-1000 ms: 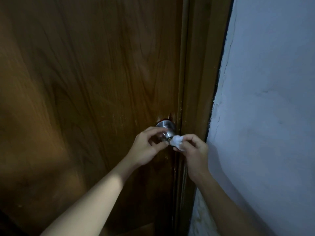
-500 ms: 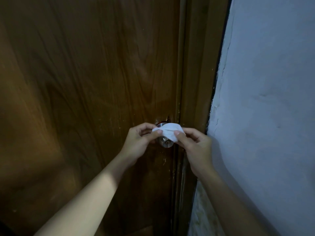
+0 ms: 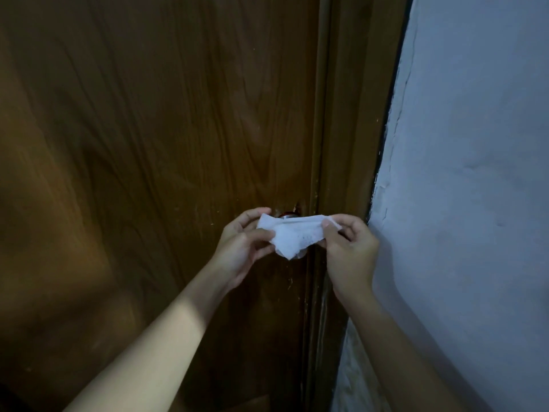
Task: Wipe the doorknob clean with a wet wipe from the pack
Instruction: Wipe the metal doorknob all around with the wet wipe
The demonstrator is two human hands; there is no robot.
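Observation:
A white wet wipe [image 3: 292,236] is stretched out flat between my two hands, right in front of the doorknob. My left hand [image 3: 242,248] pinches its left end and my right hand [image 3: 349,251] pinches its right end. The metal doorknob [image 3: 287,216] is almost fully hidden behind the wipe; only a sliver of its top shows above the wipe's upper edge. The wipe pack is not in view.
The brown wooden door [image 3: 154,173] fills the left and middle. Its frame [image 3: 350,129] runs vertically just right of the knob. A pale painted wall [image 3: 475,203] stands close on the right, near my right hand.
The wipe was a small bunch in my right hand beside the bare knob. Both hands then took it and pulled it wider, and it now covers the knob.

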